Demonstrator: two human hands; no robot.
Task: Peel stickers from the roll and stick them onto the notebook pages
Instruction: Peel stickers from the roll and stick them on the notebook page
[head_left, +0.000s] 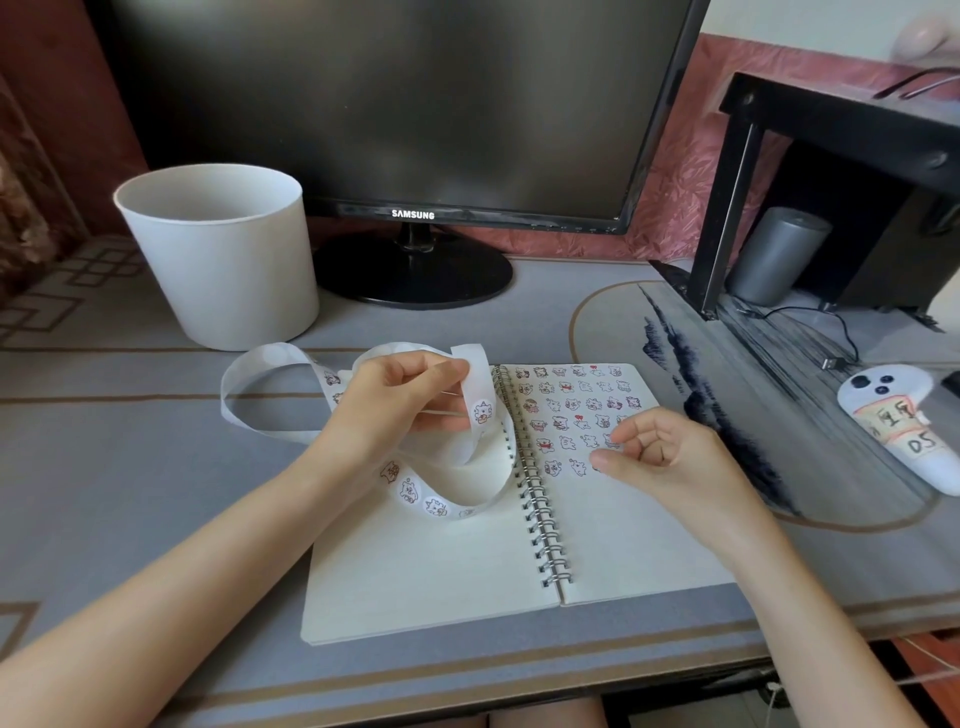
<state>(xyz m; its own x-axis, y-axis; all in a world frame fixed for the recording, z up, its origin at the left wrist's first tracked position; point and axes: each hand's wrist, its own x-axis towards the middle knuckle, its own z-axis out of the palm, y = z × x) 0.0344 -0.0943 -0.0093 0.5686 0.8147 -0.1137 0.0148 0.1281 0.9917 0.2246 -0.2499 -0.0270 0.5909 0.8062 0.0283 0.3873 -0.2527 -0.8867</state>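
Holding the sticker strip (483, 410) up above the notebook (415, 571), I have my left hand (400, 400) pinching it between thumb and curled fingers, with one cartoon sticker facing me just past my fingertips. The rest of the strip loops down onto the notebook's left page and out beyond its left edge. My right hand (670, 457) hovers low over the right page (623, 545), fingers loosely curled and thumb stretched out. I cannot tell whether a peeled sticker is on my fingertip or whether that hand is bare. The upper part of that page is filled with rows of stickers (571, 405), and the last row is only partly filled near my right thumb, so I judge I am between placing one sticker and picking off the next. The next move calls for a fingernail under the facing sticker's edge, then a clean lift. Behind the notebook stand a white tub (223, 260) and a monitor (389, 104); to its right lies a white controller (904, 421).
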